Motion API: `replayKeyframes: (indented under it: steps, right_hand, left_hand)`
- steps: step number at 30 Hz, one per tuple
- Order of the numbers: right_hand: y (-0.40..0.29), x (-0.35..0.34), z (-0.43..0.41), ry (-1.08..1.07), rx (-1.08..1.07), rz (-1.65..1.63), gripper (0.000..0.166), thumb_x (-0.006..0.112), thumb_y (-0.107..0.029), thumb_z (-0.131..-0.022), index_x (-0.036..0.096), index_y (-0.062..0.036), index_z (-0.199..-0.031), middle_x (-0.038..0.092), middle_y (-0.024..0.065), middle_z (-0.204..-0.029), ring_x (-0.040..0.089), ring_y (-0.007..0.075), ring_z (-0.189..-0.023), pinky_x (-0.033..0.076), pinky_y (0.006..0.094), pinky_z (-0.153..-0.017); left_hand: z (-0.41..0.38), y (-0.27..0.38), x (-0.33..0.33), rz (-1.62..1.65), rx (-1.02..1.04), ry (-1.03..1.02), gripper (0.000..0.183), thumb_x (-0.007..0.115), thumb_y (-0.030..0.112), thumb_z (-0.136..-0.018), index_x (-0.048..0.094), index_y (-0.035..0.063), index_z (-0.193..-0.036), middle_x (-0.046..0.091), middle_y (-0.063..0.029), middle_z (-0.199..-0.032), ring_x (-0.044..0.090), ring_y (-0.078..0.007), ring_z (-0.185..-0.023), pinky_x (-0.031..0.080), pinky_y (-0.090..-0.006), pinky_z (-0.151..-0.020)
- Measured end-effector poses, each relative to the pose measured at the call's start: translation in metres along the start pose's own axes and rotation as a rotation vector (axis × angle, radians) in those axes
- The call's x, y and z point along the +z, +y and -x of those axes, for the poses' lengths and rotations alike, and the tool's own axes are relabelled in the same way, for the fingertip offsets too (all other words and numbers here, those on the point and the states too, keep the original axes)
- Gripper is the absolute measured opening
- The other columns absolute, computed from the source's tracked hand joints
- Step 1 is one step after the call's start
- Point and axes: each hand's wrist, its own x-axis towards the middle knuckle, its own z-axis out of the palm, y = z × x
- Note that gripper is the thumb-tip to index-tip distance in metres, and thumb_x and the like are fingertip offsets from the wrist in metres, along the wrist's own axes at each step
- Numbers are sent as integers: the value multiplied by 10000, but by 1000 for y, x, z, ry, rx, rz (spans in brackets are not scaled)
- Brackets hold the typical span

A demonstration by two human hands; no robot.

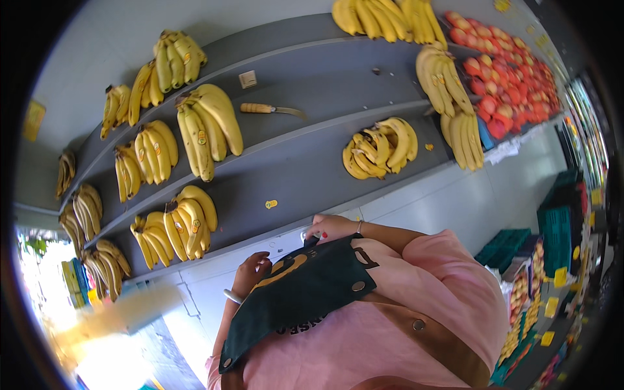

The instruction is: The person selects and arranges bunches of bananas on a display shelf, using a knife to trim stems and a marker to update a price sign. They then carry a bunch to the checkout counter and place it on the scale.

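Observation:
My left hand (pixel 251 272), a white bangle at its wrist, is beside the dark green apron (pixel 302 287); its fingers are bent and partly hidden by the cloth. My right hand (pixel 334 227) is at the apron's upper edge, near the front of the lowest shelf. Its fingers curl by a small dark and shiny thing (pixel 309 238), and I cannot tell whether they grip it. Beyond my hands rise stepped grey shelves (pixel 302 168) with banana bunches. A curved-blade knife with a wooden handle (pixel 257 108) lies on the middle shelf, right of a large banana bunch (pixel 207 129).
A loose banana pile (pixel 380 148) sits on the lowest shelf at right. More bunches (pixel 190 222) stand at left. Red-netted fruit (pixel 512 87) fills the far right end. Green crates (pixel 502 248) stand on the floor at right. A small white square (pixel 247 79) lies above the knife.

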Motion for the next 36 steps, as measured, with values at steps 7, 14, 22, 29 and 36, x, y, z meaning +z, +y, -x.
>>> replayKeyframes:
  steps: [7,14,22,29,36]
  right_hand:
    - [-20,38,65,-235,105,-602,309,435,-265,-955,612,-46,-1083,497,136,-1256,467,254,-1157,342,313,-1001]
    - [16,92,99,-50,505,-139,507,524,-392,-863,500,-136,-1301,422,223,-1346,437,441,-1158,325,440,-1021]
    - [49,-77,153,43,223,-432,256,535,-217,-896,630,-14,-1019,654,89,-968,593,169,-897,458,297,-831]
    - [156,-222,241,953,587,-670,447,571,-487,-854,553,-131,-1124,575,-13,-1050,500,109,-945,398,304,-787]
    - [196,-240,162,723,694,-1052,768,615,-616,-764,398,-93,-1283,551,62,-1137,587,150,-923,492,312,-690]
  left_hand:
    - [3,14,11,-48,106,-101,290,591,176,-864,596,-3,-1091,660,-155,-943,645,-256,-890,496,-329,-801]
    - [-12,38,48,-48,186,-189,262,585,174,-867,601,25,-1082,657,-156,-939,643,-271,-881,495,-330,-782]
    - [-94,86,94,359,92,-76,342,565,258,-907,569,7,-1140,640,-113,-1037,608,-207,-948,481,-310,-794]
    - [-218,174,123,748,-121,156,432,534,403,-910,542,66,-1181,577,-30,-1108,556,-140,-932,448,-278,-722]
    - [-259,184,153,698,-542,12,527,486,594,-864,611,111,-1035,622,-14,-865,552,-135,-762,436,-342,-689]
